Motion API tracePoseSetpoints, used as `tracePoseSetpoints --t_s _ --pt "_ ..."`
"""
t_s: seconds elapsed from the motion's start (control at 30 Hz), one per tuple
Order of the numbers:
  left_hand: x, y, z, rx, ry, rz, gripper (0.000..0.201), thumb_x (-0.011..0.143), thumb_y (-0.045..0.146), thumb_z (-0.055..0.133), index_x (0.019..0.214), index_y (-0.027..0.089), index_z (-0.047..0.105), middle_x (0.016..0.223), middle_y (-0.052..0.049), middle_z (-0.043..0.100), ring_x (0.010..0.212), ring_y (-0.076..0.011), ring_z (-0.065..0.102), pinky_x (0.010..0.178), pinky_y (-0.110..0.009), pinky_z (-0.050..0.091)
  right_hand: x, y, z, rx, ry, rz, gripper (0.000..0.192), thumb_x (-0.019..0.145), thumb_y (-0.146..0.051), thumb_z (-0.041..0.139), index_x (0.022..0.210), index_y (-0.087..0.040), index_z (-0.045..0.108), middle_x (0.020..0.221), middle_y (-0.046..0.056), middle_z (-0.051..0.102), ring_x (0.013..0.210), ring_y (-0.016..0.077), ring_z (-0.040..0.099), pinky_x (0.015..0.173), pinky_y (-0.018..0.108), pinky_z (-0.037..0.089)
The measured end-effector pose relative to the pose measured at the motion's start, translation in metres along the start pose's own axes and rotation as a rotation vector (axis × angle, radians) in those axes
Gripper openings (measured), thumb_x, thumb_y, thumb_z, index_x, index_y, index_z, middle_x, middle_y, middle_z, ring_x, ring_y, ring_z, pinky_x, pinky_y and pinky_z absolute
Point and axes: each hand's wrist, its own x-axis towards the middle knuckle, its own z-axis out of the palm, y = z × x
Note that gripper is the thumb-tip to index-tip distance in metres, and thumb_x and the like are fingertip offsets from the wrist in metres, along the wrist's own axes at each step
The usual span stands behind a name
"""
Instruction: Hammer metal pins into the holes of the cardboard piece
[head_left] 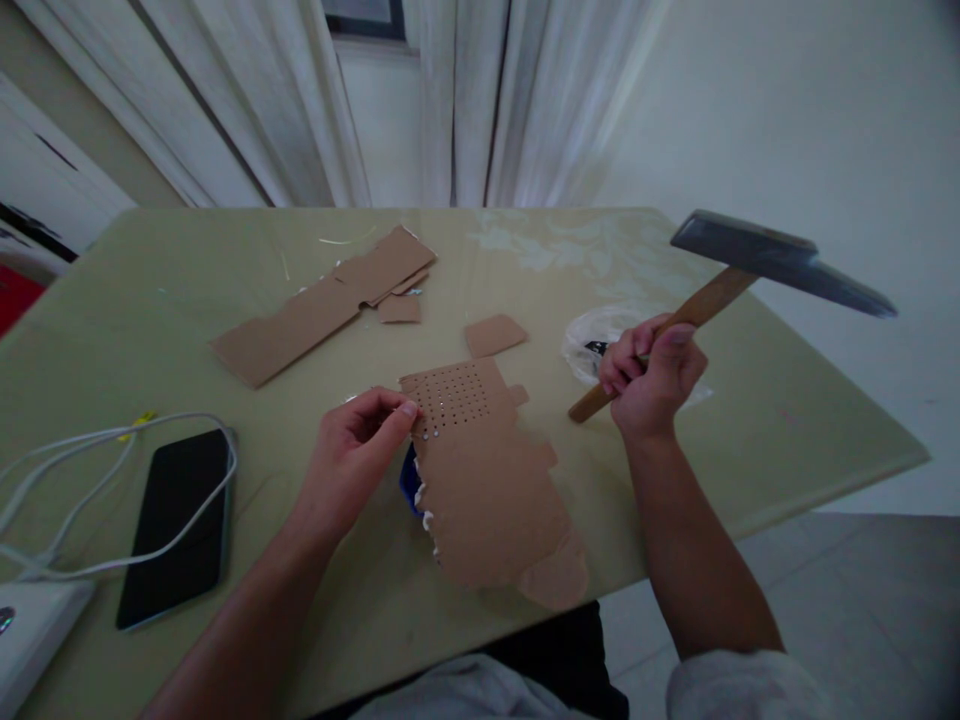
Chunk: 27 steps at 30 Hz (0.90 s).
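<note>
Gripping the raised hammer (pixel 780 262), the right hand (pixel 651 378) looked risky; the left hand (pixel 352 455) pinched the cardboard (pixel 487 480) close enough for struck fingers.

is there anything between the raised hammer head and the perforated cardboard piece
Nothing visible: only open air lies between the dark metal hammer head in the right hand and the brown perforated cardboard piece; the left hand touches its left edge.

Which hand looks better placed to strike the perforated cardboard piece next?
Probably the right hand: it grips the raised wooden-handled steel hammer, while the left hand steadies the brown perforated cardboard piece.
</note>
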Motion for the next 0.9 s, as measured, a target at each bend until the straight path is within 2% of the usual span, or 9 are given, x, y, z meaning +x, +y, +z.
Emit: tracePoseSetpoints --t_s 0.1,0.17,0.23,0.3,0.43,0.6,0.73,0.9 --pt "0.0 -0.002 0.001 0.009 0.063 0.039 0.028 0.086 0.049 0.081 0.079 0.022 0.078 0.107 -0.008 0.08 0.095 -0.0239 0.072 0.071 -0.029 0.055 0.0 0.002 -0.001 -0.007 0.009 0.0 0.059 0.1 -0.077 0.07 0.074 -0.028 0.051 0.052 -0.011 0.027 0.035 0.0086 0.018 0.029 0.025 0.019" --pt "-0.001 -0.003 0.001 0.027 0.163 0.098 0.026 0.09 0.048 0.081 0.083 0.022 0.08 0.122 -0.008 0.078 0.106 -0.0236 0.072 0.073 -0.028 0.055 0.0 0.002 -0.001 -0.015 0.017 -0.001 0.06 0.1 -0.078 0.07 0.073 -0.028 0.05 0.051 -0.011 0.027 0.035 0.0087 0.018 0.029 0.025 0.019" --pt "-0.003 -0.004 0.001 0.047 0.268 0.164 0.024 0.096 0.046 0.079 0.089 0.023 0.081 0.118 -0.006 0.077 0.1 -0.0194 0.071 0.074 -0.026 0.054 0.0 0.003 -0.001 -0.016 0.014 -0.003 0.06 0.1 -0.078 0.07 0.073 -0.028 0.049 0.051 -0.011 0.026 0.034 0.0091 0.017 0.029 0.025 0.018" --pt "-0.006 -0.003 0.002 0.034 0.304 0.211 0.021 0.1 0.045 0.078 0.094 0.024 0.081 0.103 -0.003 0.077 0.088 -0.016 0.07 0.074 -0.026 0.054 0.0 0.002 -0.001 -0.021 -0.001 -0.005 0.059 0.102 -0.077 0.068 0.074 -0.029 0.048 0.051 -0.01 0.026 0.035 0.0095 0.016 0.03 0.026 0.018" --pt "-0.012 -0.001 0.008 -0.063 0.208 0.238 0.02 0.102 0.043 0.079 0.1 0.024 0.079 0.092 -0.001 0.082 0.084 -0.0163 0.076 0.081 -0.028 0.061 -0.001 0.001 -0.001 -0.033 -0.016 -0.013 0.058 0.105 -0.076 0.064 0.075 -0.029 0.047 0.054 -0.009 0.026 0.036 0.01 0.017 0.032 0.026 0.017" --pt "-0.016 -0.004 0.015 -0.119 0.097 0.227 0.021 0.101 0.043 0.082 0.103 0.023 0.079 0.094 -0.003 0.086 0.087 -0.0195 0.081 0.08 -0.031 0.065 -0.002 0.0 -0.001 -0.057 -0.016 -0.006 0.058 0.105 -0.076 0.063 0.075 -0.029 0.047 0.054 -0.009 0.027 0.036 0.0108 0.019 0.033 0.027 0.018" --pt "-0.018 -0.011 0.014 -0.056 0.03 0.188 0.02 0.102 0.043 0.081 0.109 0.025 0.08 0.105 -0.005 0.088 0.093 -0.0216 0.081 0.078 -0.033 0.064 -0.002 0.0 -0.002 -0.069 -0.017 -0.003 0.059 0.104 -0.078 0.063 0.075 -0.03 0.046 0.053 -0.009 0.025 0.036 0.0111 0.018 0.032 0.029 0.018" --pt "-0.017 -0.016 0.012 0.038 0.019 0.2 0.02 0.103 0.045 0.079 0.109 0.026 0.082 0.106 -0.006 0.088 0.09 -0.023 0.079 0.08 -0.038 0.064 -0.001 0.0 -0.001 -0.097 -0.009 0.021 0.061 0.102 -0.082 0.062 0.076 -0.03 0.045 0.053 -0.009 0.025 0.037 0.0118 0.018 0.032 0.03 0.018"
